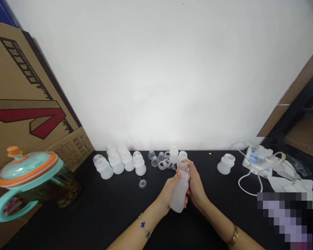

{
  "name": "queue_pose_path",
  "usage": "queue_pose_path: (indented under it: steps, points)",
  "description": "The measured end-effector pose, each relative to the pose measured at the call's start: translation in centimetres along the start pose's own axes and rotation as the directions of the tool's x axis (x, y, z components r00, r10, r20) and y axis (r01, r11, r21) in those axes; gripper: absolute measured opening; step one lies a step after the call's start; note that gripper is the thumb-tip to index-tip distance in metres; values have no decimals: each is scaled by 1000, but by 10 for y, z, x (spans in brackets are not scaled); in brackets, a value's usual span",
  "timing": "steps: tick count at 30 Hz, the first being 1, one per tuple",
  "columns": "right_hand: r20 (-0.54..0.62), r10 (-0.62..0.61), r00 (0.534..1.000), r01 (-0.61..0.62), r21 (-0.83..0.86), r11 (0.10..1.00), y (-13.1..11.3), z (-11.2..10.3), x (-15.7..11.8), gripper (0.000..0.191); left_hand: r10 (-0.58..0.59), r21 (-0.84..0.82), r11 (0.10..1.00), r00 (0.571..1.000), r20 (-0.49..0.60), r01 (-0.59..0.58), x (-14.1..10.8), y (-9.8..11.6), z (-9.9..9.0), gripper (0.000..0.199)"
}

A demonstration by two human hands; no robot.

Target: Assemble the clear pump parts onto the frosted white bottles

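Note:
A frosted white baby bottle (179,194) with a clear cap tilts between my two hands, above the black table. My left hand (169,190) wraps round its body from the left. Against its upper right side, near the cap, my right hand (196,184) is closed, with fingers partly hidden behind the bottle. Just beyond my hands lie several clear caps (154,161), white rings (162,165) and open white bottles (174,155). A clear nipple with a round base (142,183) lies to the left.
Several capped bottles (139,164) stand at the left by the wall. An open bottle (225,164) stands at the right, near a white device with cables (258,160) and paper (289,182). A teal-lidded pitcher (33,173) and a cardboard box (21,86) occupy the far left.

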State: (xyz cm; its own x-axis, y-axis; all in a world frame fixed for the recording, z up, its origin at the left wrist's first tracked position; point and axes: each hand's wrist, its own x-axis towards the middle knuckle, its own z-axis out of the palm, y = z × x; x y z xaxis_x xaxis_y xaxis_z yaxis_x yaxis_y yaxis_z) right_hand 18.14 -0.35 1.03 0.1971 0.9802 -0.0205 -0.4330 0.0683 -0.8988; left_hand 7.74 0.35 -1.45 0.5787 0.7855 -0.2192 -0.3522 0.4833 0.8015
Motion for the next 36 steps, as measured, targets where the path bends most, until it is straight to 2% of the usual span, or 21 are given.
queue_pose_path:
  steps: [8,14,20,26,31,36]
  points:
    - [52,35,998,-37,34,999,1,-6,3,44,-21,-60,998,1000,22,22,4,-2,-6,68]
    - [99,83,992,-89,55,995,-4,-5,-3,55,-62,-120,990,997,48,67,3,2,-5,66]
    - [78,175,981,-183,115,976,-1,-3,-5,52,-40,-183,982,998,38,46,4,-3,-5,62]
    - [191,329,925,-356,134,925,6,-9,-6,63,0,-200,980,995,96,19,4,-2,-10,63]
    - [271,350,896,-402,164,901,10,-13,-2,68,14,-252,967,986,167,29,5,2,-15,66]
    - [287,375,882,-424,132,896,12,-14,0,68,-52,-213,973,988,147,83,7,3,-18,70]
